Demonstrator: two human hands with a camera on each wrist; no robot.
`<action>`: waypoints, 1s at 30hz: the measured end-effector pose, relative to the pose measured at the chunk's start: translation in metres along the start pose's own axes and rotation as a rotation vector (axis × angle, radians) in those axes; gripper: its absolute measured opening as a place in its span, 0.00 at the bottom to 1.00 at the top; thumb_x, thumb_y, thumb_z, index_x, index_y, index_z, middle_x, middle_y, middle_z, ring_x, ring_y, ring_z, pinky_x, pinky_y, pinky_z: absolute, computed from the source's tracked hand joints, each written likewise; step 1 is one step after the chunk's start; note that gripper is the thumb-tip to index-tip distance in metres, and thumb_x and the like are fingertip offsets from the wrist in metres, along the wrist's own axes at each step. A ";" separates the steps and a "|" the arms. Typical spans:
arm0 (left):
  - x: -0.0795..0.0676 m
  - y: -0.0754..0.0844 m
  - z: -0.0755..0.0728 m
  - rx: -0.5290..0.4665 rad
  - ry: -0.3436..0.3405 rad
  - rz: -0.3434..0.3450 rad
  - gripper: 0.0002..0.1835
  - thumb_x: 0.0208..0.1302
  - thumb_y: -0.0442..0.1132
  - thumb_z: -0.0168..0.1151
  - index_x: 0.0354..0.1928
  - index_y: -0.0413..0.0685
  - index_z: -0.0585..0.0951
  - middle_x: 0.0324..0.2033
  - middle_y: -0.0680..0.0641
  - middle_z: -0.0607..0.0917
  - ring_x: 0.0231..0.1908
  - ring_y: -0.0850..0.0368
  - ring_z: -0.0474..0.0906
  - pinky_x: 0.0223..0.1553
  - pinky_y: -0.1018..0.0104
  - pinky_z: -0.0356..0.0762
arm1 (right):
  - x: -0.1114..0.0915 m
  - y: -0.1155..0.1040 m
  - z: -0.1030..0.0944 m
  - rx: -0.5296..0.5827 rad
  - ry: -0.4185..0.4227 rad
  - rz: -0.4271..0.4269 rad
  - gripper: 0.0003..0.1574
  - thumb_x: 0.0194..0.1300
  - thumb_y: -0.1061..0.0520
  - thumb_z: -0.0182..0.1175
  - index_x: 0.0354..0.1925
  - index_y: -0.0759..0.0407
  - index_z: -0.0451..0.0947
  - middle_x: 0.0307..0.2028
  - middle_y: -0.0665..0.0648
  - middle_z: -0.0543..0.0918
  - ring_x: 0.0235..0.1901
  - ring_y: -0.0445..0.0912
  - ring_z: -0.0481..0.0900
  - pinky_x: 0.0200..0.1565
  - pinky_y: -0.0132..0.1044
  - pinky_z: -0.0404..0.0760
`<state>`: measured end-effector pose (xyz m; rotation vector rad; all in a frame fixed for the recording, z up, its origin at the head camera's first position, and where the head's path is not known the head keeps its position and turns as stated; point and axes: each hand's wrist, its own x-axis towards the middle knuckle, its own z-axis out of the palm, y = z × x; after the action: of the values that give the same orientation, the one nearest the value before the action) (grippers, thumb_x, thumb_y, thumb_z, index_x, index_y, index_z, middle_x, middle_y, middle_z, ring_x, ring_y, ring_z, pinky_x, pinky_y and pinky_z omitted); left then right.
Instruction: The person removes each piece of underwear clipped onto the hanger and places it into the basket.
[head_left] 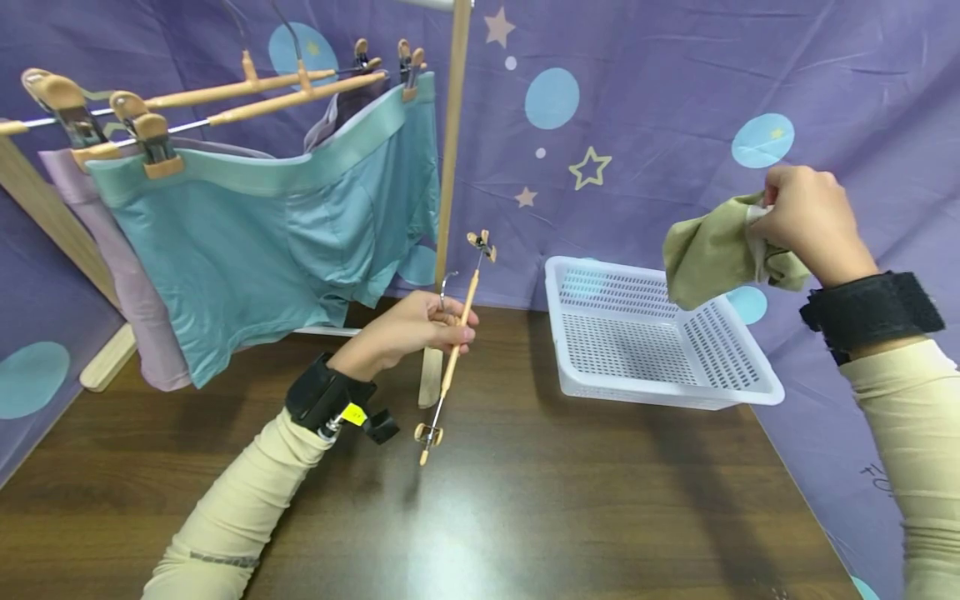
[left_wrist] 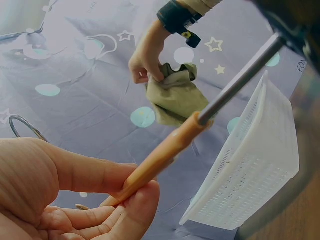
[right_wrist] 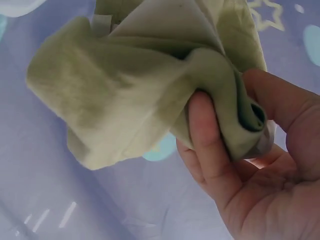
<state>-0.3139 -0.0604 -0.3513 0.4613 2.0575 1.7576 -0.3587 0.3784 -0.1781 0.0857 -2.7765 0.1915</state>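
My left hand (head_left: 420, 329) pinches a clip hanger (head_left: 471, 292) by its tan middle bar, thumb on one side and fingers on the other. The hanger slants above the table, a clip at each end and its metal hook beside the fingers. Up at the right, my right hand (head_left: 813, 217) grips a bunched olive-green cloth garment (head_left: 705, 250). In the right wrist view the garment (right_wrist: 110, 90) hangs in folds, thumb and fingers curled round one edge; its full shape is hidden. Below it stands a white perforated basket (head_left: 667, 392).
At the left, turquoise boxer briefs (head_left: 247, 225) hang by clips on a hanger, with a mauve garment (head_left: 142, 283) behind on another. A wooden rack post (head_left: 452, 142) rises beside them. The brown tabletop (head_left: 570, 500) spreads in front, and a patterned purple cloth (head_left: 637, 50) covers the back.
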 end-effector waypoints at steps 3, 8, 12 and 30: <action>0.000 0.000 0.001 0.003 -0.006 0.007 0.16 0.68 0.29 0.63 0.55 0.27 0.77 0.33 0.49 0.86 0.33 0.59 0.86 0.40 0.66 0.87 | 0.006 0.004 0.011 -0.030 -0.017 -0.009 0.06 0.44 0.65 0.54 0.19 0.60 0.65 0.20 0.62 0.70 0.27 0.61 0.69 0.22 0.46 0.61; -0.001 0.000 0.001 -0.009 -0.006 0.006 0.17 0.68 0.29 0.63 0.55 0.27 0.77 0.32 0.49 0.86 0.32 0.59 0.86 0.39 0.67 0.87 | 0.012 0.008 0.031 -0.064 -0.064 -0.015 0.08 0.46 0.67 0.52 0.18 0.59 0.64 0.20 0.63 0.70 0.25 0.62 0.70 0.20 0.49 0.67; -0.001 0.000 0.000 -0.017 -0.004 0.004 0.17 0.68 0.29 0.62 0.55 0.27 0.77 0.32 0.50 0.86 0.32 0.60 0.85 0.39 0.68 0.87 | 0.014 0.008 0.048 -0.097 -0.092 -0.009 0.03 0.53 0.68 0.52 0.24 0.67 0.70 0.26 0.74 0.75 0.29 0.70 0.75 0.23 0.61 0.73; -0.001 0.000 0.002 0.002 -0.010 -0.002 0.15 0.67 0.29 0.63 0.54 0.28 0.78 0.31 0.49 0.85 0.32 0.59 0.85 0.40 0.64 0.88 | 0.021 0.027 0.118 -0.172 -0.118 0.033 0.17 0.59 0.69 0.44 0.37 0.81 0.77 0.41 0.86 0.79 0.40 0.81 0.79 0.36 0.71 0.81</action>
<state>-0.3117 -0.0592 -0.3510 0.4674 2.0528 1.7484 -0.4211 0.3872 -0.2839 0.0085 -2.8995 -0.0460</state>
